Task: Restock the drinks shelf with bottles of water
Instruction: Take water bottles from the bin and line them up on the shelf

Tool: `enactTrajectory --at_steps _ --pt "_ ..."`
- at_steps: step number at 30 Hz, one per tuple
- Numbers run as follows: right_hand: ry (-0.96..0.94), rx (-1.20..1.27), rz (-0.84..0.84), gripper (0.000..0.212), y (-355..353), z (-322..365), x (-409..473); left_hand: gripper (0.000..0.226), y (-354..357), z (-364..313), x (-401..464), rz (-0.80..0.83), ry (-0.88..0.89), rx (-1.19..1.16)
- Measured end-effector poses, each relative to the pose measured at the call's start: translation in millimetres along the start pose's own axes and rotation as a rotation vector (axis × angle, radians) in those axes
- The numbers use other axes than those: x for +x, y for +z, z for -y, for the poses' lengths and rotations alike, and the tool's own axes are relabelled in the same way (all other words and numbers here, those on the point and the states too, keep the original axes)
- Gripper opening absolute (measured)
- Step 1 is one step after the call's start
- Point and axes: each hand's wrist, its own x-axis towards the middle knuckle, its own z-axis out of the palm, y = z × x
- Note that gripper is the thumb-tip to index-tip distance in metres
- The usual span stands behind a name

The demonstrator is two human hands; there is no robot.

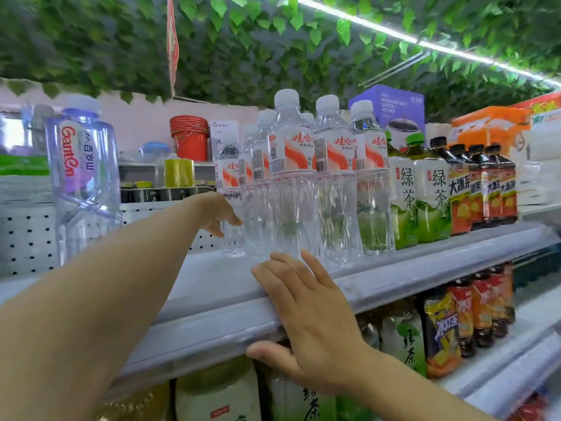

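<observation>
Several clear water bottles (pixel 291 177) with white caps and red-and-white labels stand in a row on the top grey shelf (pixel 212 278). My left hand (pixel 217 214) reaches deep onto the shelf and holds the low part of the rearmost water bottle (pixel 228 174), thumb across its side. Most of that hand's fingers are hidden. My right hand (pixel 303 314) lies flat on the shelf's front rail (pixel 194 332), fingers straight over the edge and thumb under it, just in front of the nearest bottle.
A large purple-tinted water jug (pixel 83 177) stands on the shelf's left. Green tea bottles (pixel 422 189) and dark iced tea bottles (pixel 482 186) fill the right. Red buckets (pixel 189 138) and boxes (pixel 391 107) sit behind. More drinks (pixel 440 329) line the shelf below.
</observation>
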Motion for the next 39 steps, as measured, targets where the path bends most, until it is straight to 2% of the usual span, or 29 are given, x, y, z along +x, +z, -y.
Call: enactTrajectory --at_steps 8,13,18,25,32,39 --pt "0.005 -0.015 0.019 0.072 -2.7 1.8 0.6 0.055 8.5 8.9 8.2 0.016 0.114 -0.002" --pt "0.013 -0.009 0.027 0.072 -3.9 2.7 0.6 0.052 8.6 12.6 5.3 0.092 0.110 0.024" --pt "0.011 -0.001 0.026 0.071 -3.7 2.5 0.4 0.048 16.0 13.3 6.9 0.090 0.132 0.087" --pt "-0.002 -0.015 -0.004 0.071 -1.8 2.0 0.3 0.028 22.6 12.1 8.6 0.133 0.156 0.059" --pt "-0.010 -0.024 -0.018 0.074 -1.0 1.4 0.1 0.036 21.5 13.5 13.7 0.124 0.140 0.028" --pt "-0.016 -0.017 -0.018 0.073 -0.6 1.5 -0.5 0.046 14.9 13.8 2.0 0.118 0.033 0.077"
